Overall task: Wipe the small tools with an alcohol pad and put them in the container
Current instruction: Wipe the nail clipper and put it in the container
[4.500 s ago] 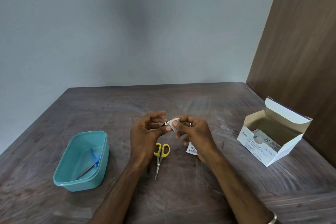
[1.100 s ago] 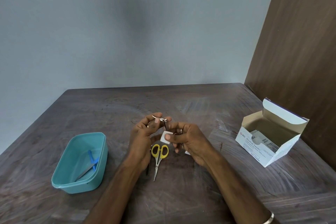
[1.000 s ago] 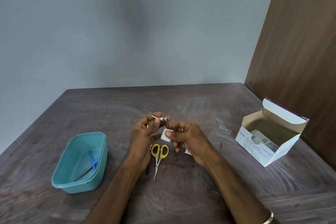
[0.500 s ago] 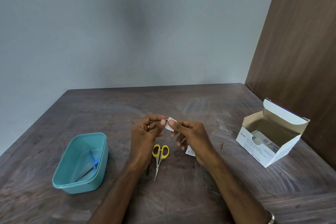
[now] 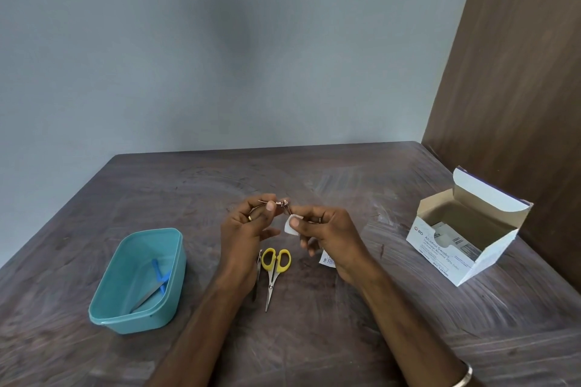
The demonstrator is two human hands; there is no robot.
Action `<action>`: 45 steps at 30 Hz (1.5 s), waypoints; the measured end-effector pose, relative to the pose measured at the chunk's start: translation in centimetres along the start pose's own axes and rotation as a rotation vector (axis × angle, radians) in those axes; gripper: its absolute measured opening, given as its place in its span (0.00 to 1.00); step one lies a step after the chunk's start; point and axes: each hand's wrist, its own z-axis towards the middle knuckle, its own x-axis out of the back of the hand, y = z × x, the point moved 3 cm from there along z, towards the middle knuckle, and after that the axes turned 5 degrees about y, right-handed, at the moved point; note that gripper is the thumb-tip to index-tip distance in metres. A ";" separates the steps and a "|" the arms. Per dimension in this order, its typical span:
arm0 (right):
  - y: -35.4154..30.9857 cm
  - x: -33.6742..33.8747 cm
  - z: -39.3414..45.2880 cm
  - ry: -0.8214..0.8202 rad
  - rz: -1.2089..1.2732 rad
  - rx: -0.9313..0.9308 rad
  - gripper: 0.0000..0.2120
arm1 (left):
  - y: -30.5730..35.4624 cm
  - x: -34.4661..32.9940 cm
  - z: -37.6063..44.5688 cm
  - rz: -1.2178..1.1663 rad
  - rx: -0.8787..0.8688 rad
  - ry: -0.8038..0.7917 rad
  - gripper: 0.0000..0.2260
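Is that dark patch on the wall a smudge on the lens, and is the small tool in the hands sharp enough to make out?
Head view: the dark patch on the wall looks like a soft shadow, since the rest is evenly lit; the metal tool in the left hand is tiny and slightly blurred; the alcohol pad in the right hand reads clearly.

The tabletop (image 5: 314,339) is dull, streaky wood; the container (image 5: 176,264) smooth teal plastic; the scissors (image 5: 274,270) shiny metal with glossy yellow plastic handles; the box (image 5: 440,248) matt cardboard.
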 end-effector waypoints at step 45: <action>-0.4 0.7 0.2 0.055 0.025 0.001 0.05 | -0.3 -0.2 0.2 0.052 0.010 -0.124 0.13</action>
